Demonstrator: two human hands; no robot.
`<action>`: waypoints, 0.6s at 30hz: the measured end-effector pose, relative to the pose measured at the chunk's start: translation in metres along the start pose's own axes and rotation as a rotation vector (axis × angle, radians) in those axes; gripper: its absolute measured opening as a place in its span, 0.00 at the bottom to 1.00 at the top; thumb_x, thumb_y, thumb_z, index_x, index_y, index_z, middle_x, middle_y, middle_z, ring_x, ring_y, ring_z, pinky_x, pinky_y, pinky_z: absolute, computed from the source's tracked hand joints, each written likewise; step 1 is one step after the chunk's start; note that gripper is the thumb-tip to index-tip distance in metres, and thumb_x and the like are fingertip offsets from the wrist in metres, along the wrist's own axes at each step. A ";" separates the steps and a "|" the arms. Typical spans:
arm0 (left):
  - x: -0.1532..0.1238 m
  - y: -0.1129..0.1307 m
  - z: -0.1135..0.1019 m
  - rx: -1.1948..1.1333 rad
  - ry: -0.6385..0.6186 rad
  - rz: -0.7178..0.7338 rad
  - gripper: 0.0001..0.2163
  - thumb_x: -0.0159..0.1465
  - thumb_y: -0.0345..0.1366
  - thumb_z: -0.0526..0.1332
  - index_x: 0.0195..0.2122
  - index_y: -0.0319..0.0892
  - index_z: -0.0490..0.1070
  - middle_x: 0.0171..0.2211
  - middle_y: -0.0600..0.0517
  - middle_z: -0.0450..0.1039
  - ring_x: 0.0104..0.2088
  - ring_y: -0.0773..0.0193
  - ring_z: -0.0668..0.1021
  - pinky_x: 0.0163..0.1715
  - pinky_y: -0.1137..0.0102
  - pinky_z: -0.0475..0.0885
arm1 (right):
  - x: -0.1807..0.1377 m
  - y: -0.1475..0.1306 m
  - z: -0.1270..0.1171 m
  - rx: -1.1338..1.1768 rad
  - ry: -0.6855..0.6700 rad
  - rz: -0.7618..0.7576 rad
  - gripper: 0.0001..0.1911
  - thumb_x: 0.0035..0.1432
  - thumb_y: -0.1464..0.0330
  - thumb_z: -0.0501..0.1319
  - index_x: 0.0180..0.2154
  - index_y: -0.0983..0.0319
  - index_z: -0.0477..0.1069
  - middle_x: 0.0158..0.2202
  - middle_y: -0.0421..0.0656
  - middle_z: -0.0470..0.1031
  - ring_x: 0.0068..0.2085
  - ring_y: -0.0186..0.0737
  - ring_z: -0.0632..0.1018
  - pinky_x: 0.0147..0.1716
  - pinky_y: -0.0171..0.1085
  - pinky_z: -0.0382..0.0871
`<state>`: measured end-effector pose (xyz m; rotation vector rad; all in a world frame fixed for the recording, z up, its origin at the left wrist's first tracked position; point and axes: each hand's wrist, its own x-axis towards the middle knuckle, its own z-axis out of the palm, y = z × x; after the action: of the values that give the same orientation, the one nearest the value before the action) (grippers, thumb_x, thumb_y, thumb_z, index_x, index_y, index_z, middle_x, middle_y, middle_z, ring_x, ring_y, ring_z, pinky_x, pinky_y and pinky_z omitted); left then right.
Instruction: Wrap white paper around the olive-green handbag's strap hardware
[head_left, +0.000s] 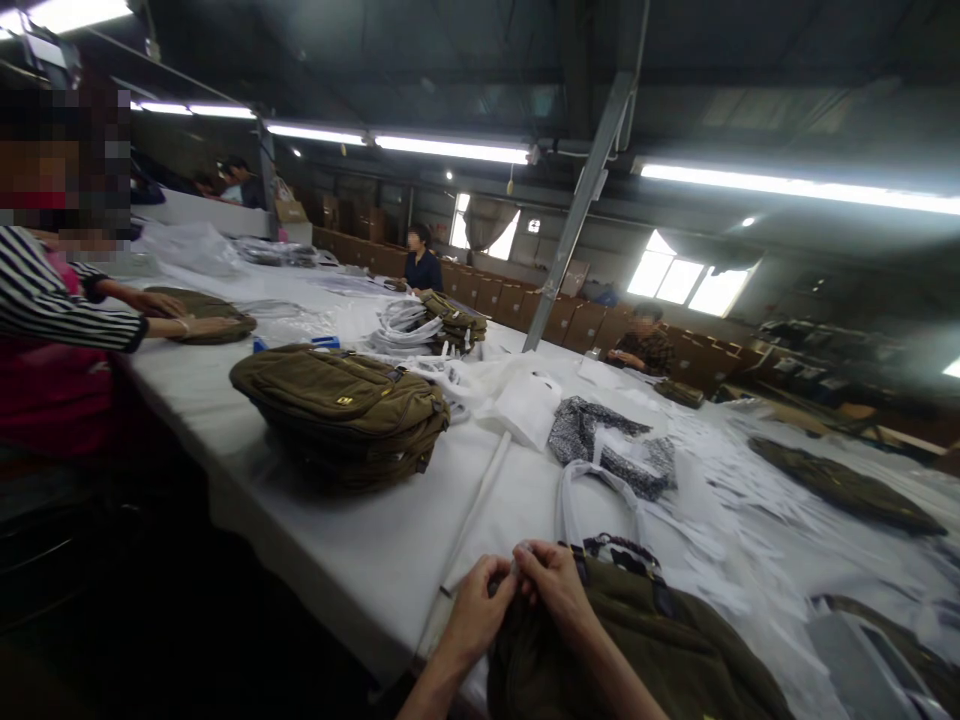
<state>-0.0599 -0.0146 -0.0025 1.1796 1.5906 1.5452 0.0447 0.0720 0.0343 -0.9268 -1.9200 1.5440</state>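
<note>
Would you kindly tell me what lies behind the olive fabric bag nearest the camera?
A black-and-white speckled bundle lies there; whatever the olive bag covers is hidden.

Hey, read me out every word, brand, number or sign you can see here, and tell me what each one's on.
None can be read.
Small yellow emblem on the olive bag left of centre: too small and blurred.
White square on the far wall: too small to read.
Olive bag nearest the camera: no legible text.

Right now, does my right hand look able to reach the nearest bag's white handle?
Probably yes: the white handle stands just beyond your right hand, nothing visible between, though that hand seems busy beside your left hand.
</note>
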 end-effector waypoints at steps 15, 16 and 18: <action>-0.009 -0.003 0.008 0.100 0.133 0.031 0.14 0.58 0.46 0.53 0.33 0.40 0.69 0.31 0.51 0.73 0.35 0.60 0.74 0.38 0.69 0.68 | -0.031 -0.006 -0.039 -0.067 0.333 -0.004 0.27 0.50 0.47 0.55 0.35 0.64 0.71 0.25 0.41 0.73 0.18 0.32 0.70 0.16 0.30 0.62; -0.009 -0.005 0.007 0.100 0.139 0.001 0.15 0.56 0.48 0.54 0.34 0.41 0.70 0.33 0.50 0.74 0.36 0.59 0.75 0.40 0.68 0.68 | -0.046 -0.006 -0.062 -0.144 0.428 -0.029 0.24 0.50 0.49 0.57 0.34 0.63 0.73 0.26 0.41 0.74 0.21 0.33 0.71 0.20 0.30 0.64; -0.004 -0.011 0.003 0.138 0.161 -0.072 0.18 0.50 0.51 0.57 0.33 0.42 0.71 0.32 0.50 0.76 0.37 0.55 0.75 0.42 0.65 0.69 | -0.084 -0.004 -0.118 -0.334 0.664 -0.031 0.21 0.51 0.52 0.57 0.31 0.63 0.74 0.26 0.41 0.75 0.27 0.38 0.73 0.27 0.31 0.66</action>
<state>-0.0575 -0.0156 -0.0147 1.0797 1.8500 1.5380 0.1851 0.0811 0.0679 -1.3350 -1.6911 0.7519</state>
